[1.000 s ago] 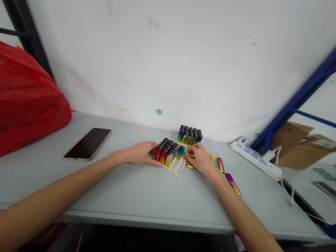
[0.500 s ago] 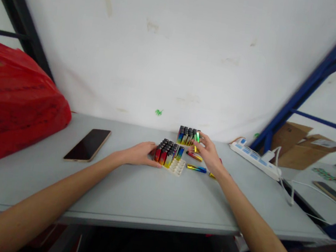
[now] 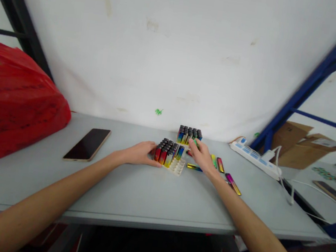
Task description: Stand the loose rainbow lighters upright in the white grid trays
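Several lighters (image 3: 164, 153) with black tops stand upright in a white tray (image 3: 177, 167), whose right part shows bare slots. My left hand (image 3: 143, 153) rests against the left side of this group, fingers wrapped on its edge. My right hand (image 3: 200, 154) is closed on a green lighter (image 3: 195, 141), mostly hidden by the fingers, just behind and right of the tray. A second block of upright lighters (image 3: 185, 135) stands behind, near the wall. Loose lighters lie around my right hand, among them a yellow and blue one (image 3: 194, 167) and a purple and gold one (image 3: 233, 183).
A phone (image 3: 88, 144) lies on the grey table (image 3: 134, 196) at the left, beside a red plastic bag (image 3: 18, 110). At the right are a white power strip (image 3: 256, 157) with cables, a blue frame (image 3: 310, 82) and cardboard boxes (image 3: 301, 147).
My right hand has shifted slightly left and down, and the lighter in it has tilted from upright, now mostly covered by the fingers. My left hand has stayed on the group.
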`<state>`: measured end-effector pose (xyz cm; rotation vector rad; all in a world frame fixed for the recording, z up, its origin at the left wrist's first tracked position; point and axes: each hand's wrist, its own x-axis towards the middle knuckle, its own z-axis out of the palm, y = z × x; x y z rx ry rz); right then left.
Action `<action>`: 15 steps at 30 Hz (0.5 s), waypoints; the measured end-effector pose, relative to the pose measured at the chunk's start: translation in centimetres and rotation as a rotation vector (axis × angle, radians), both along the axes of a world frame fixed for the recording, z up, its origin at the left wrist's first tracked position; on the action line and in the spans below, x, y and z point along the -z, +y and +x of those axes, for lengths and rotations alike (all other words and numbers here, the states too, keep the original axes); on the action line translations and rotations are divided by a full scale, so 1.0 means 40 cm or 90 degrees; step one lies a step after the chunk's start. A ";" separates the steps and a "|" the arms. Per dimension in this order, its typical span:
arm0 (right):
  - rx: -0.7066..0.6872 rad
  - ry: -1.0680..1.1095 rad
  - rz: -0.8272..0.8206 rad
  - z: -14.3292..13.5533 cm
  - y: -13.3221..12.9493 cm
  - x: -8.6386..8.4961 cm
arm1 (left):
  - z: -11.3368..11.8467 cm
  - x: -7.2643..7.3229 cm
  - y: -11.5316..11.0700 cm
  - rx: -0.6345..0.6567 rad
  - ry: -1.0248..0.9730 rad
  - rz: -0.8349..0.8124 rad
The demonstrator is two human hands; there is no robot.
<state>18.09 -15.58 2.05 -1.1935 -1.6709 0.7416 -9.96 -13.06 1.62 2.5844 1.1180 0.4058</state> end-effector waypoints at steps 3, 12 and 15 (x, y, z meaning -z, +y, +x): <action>0.095 -0.084 0.114 0.002 0.001 0.004 | -0.001 0.000 -0.002 -0.001 -0.003 0.005; 0.127 -0.168 0.151 -0.003 -0.003 0.003 | 0.001 -0.001 -0.002 -0.004 0.002 0.003; 0.091 -0.188 0.163 -0.004 -0.015 -0.007 | 0.000 0.000 -0.001 -0.004 -0.002 0.005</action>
